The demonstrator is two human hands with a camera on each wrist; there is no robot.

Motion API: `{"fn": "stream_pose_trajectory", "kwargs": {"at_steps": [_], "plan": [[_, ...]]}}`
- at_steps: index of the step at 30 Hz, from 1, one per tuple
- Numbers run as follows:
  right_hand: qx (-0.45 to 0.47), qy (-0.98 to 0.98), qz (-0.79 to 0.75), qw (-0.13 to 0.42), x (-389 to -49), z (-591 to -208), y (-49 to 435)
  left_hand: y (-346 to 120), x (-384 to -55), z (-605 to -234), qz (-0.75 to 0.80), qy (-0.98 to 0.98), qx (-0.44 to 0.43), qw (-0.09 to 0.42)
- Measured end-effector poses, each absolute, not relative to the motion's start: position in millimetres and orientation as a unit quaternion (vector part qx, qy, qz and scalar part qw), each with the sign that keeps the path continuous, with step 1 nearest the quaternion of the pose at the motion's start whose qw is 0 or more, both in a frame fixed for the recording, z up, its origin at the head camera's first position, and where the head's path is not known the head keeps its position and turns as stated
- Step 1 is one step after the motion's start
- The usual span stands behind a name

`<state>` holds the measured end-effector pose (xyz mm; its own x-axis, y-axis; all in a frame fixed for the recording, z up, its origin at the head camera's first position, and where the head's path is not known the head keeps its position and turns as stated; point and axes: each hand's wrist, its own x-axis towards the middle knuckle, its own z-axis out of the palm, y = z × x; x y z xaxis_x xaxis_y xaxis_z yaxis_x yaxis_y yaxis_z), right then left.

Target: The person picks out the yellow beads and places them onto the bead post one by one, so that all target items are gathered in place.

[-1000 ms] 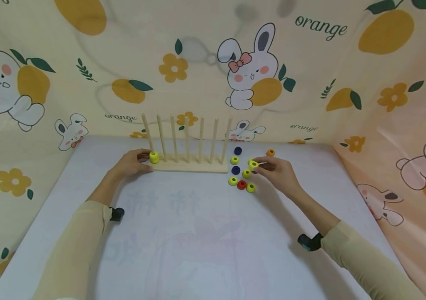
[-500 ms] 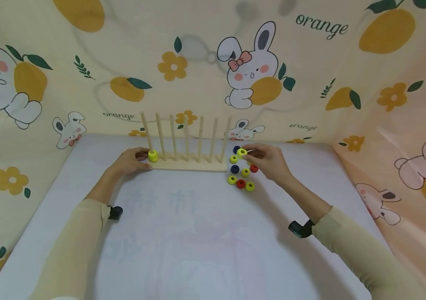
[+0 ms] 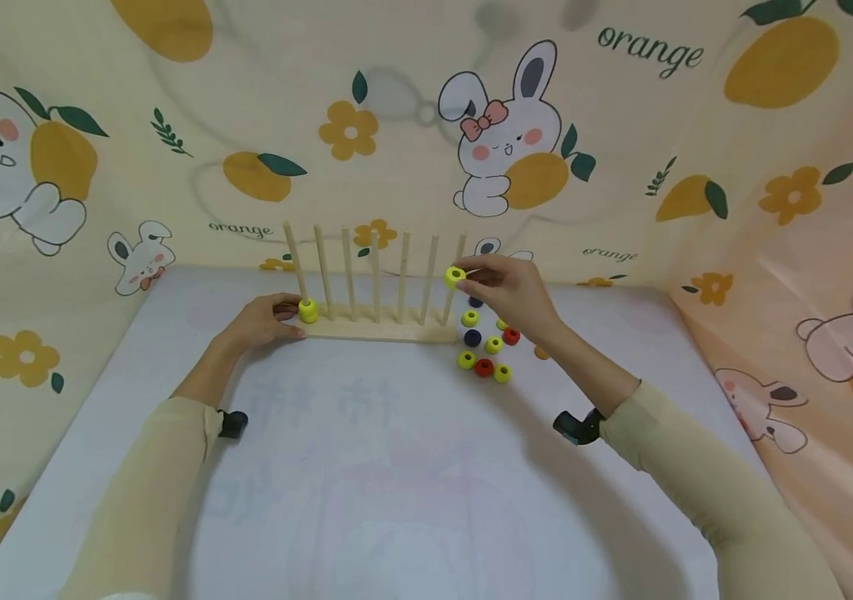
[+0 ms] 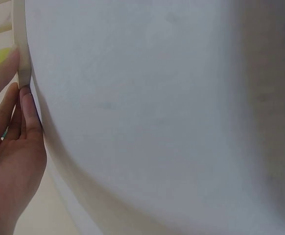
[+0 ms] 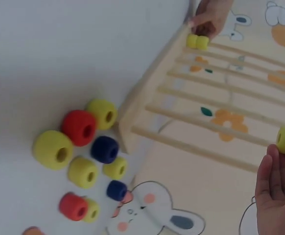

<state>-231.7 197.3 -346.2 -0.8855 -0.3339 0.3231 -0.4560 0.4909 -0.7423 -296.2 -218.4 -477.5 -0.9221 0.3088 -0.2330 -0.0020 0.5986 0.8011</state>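
My left hand (image 3: pixel 255 323) grips the left end of a wooden peg rack (image 3: pixel 377 332); in the left wrist view its thumb lies over the base edge. Two yellow beads (image 5: pixel 197 42) are stacked at the foot of the leftmost peg, beside that hand. Between thumb and fingertips my right hand (image 3: pixel 512 289) pinches another yellow bead (image 3: pixel 454 277), its hole showing. This bead is held off the table, near the upper part of the rightmost pegs. Several upright pegs stand in a row along the base.
Loose beads lie right of the rack: several yellow ones (image 5: pixel 53 150), two red ones (image 5: pixel 79 128), two dark blue ones (image 5: pixel 105 149) and an orange one (image 3: pixel 541 352) partly behind the right forearm. A printed cloth (image 3: pixel 396 100) hangs behind the white table (image 3: pixel 366 467).
My right hand has carried the yellow bead left and up, from above the loose beads to the rack's right end. The left hand stays at the rack's left end.
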Motion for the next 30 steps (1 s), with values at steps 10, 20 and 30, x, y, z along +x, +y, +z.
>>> {"fn": "stream_pose_trajectory", "kwargs": {"at_steps": [10,20,30], "plan": [[0.261,-0.841,0.469,0.070,-242,-331,169,-218,-295,-477,0.441,0.876,0.085,0.174],[0.271,-0.829,0.484,0.065,-250,-320,139,-216,-296,-478,0.453,0.869,0.089,0.177],[0.310,-0.815,0.482,0.085,-268,-312,120,-216,-294,-475,0.437,0.879,0.083,0.175]]}}
